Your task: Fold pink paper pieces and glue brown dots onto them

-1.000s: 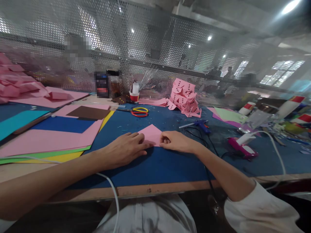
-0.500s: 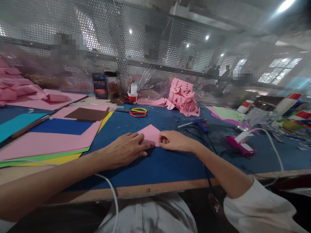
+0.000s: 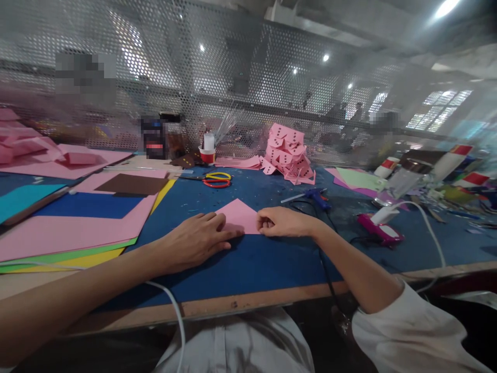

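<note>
A piece of pink paper [image 3: 237,215] lies on the blue table top in front of me, its pointed top facing away and its lower edge straight, like a folded triangle. My left hand [image 3: 198,238] rests on the left part of it, fingers stretched out flat and the index finger along the lower edge. At the paper's right corner, my right hand [image 3: 285,223] is closed, with curled fingers against the paper. Part of each side of the paper is covered by the hands.
Red-and-yellow-handled scissors [image 3: 217,179] lie beyond the paper. A blue glue gun [image 3: 318,198] and a magenta power strip [image 3: 380,230] with cables sit to the right. Coloured sheets [image 3: 77,233] are stacked left. Behind stand a pile of dotted pink pieces [image 3: 287,153] and a cup [image 3: 207,154].
My right hand has slid slightly right along the paper's lower edge, so more pink shows between the hands. The left hand stays on the paper. The view has turned a little right.
</note>
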Action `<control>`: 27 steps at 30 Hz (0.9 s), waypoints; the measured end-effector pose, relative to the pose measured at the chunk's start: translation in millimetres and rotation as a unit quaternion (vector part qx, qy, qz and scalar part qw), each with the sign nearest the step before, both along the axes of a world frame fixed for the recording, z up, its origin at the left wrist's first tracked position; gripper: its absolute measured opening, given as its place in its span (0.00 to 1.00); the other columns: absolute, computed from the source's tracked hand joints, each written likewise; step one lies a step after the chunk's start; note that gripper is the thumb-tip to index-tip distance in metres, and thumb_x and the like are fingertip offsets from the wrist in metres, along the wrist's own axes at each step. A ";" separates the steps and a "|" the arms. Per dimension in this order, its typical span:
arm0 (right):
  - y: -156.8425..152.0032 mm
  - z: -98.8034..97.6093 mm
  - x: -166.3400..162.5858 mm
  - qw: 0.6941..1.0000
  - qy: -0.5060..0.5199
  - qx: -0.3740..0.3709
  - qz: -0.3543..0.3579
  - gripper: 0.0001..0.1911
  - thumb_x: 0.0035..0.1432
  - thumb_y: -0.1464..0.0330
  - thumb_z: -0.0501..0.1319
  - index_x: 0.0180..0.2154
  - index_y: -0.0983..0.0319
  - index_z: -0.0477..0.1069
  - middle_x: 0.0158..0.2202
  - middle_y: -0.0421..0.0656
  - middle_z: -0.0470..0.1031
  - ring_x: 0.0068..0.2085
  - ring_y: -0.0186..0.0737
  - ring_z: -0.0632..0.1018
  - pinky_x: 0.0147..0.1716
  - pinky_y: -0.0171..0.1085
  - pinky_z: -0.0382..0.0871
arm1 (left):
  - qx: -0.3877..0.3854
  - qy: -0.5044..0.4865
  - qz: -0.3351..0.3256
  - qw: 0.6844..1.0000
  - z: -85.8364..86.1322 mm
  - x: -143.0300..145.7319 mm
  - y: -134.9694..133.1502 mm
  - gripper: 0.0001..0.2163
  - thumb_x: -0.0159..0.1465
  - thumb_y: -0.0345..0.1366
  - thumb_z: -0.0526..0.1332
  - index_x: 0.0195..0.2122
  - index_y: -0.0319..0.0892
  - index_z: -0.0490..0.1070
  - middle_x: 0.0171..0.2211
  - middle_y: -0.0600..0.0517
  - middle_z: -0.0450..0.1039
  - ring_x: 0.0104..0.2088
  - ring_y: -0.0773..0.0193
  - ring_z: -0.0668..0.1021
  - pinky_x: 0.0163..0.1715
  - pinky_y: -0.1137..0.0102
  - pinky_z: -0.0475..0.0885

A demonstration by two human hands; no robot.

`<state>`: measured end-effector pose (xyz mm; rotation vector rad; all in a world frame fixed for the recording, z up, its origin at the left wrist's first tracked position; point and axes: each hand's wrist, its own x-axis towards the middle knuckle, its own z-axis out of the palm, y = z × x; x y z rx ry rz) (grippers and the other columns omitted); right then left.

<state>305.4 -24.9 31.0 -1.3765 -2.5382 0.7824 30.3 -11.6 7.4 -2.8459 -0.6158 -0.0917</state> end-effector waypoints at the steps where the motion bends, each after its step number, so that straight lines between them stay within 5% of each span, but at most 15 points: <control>1: 0.3 0.2 1.1 1.000 0.003 -0.006 0.002 0.10 0.53 0.75 0.59 0.38 0.63 0.73 0.34 0.41 0.76 0.33 0.35 0.74 0.31 0.31 0.63 | -0.001 0.000 0.000 1.000 0.1 0.1 0.2 0.19 0.73 0.43 0.47 0.65 0.59 0.56 0.40 0.48 0.66 0.37 0.56 0.72 0.36 0.64 0.65; 11: 1.6 4.2 11.2 0.999 0.001 -0.046 -0.003 0.10 0.55 0.74 0.59 0.40 0.63 0.74 0.35 0.42 0.76 0.34 0.35 0.75 0.33 0.32 0.65 | 0.004 -0.011 -0.004 1.000 -3.9 -0.5 2.8 0.19 0.72 0.43 0.50 0.64 0.59 0.57 0.39 0.48 0.66 0.35 0.57 0.72 0.35 0.65 0.64; 19: 6.5 4.8 18.7 0.999 -0.004 -0.039 0.018 0.10 0.61 0.64 0.59 0.40 0.63 0.75 0.36 0.42 0.77 0.34 0.36 0.74 0.31 0.32 0.63 | 0.001 -0.007 0.003 1.000 -0.9 -0.4 0.2 0.19 0.73 0.42 0.48 0.64 0.59 0.57 0.39 0.48 0.66 0.36 0.57 0.72 0.36 0.65 0.64; 27: 1.9 4.0 13.0 0.999 -0.003 -0.052 -0.003 0.09 0.55 0.73 0.60 0.39 0.63 0.73 0.34 0.41 0.76 0.33 0.35 0.74 0.31 0.31 0.65 | 0.003 -0.010 -0.002 1.000 -2.1 0.7 1.6 0.19 0.72 0.42 0.49 0.64 0.59 0.58 0.40 0.47 0.66 0.36 0.57 0.72 0.36 0.65 0.66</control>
